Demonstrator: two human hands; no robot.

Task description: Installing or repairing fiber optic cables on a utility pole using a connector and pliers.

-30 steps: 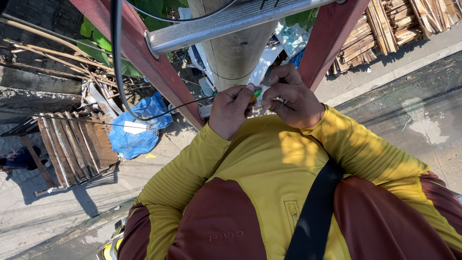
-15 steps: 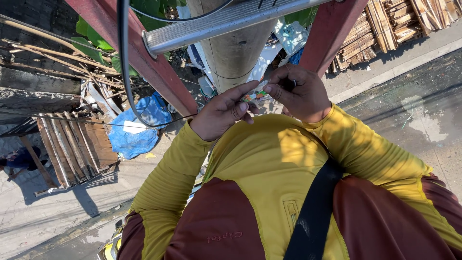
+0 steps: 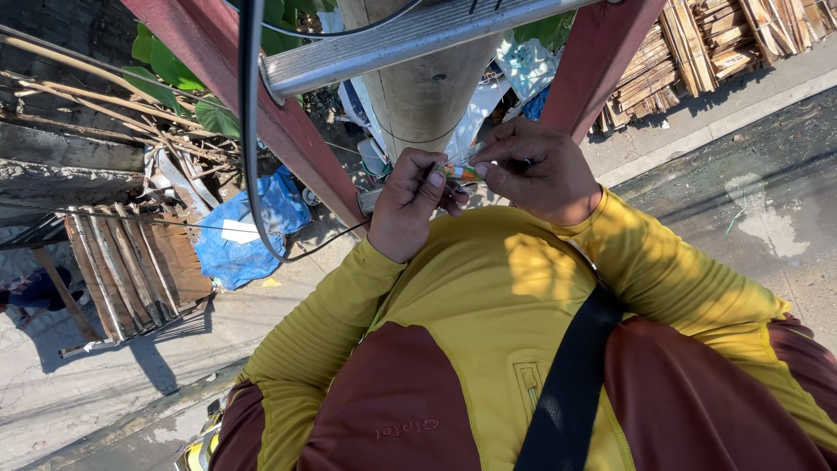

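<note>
The head view shows the left hand [image 3: 410, 205] and right hand [image 3: 534, 170] both pinching a small green-orange connector [image 3: 460, 173] before the ladder rung [image 3: 410, 39], black cable [image 3: 248, 139] hanging unattached.

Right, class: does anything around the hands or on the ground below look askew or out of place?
Below, the weathered wooden pallet lies tilted beside a crumpled blue plastic sheet. Both hands pinch a small green-orange piece.

pole [image 3: 427, 96] behind ladder rung [image 3: 410, 39]
</note>
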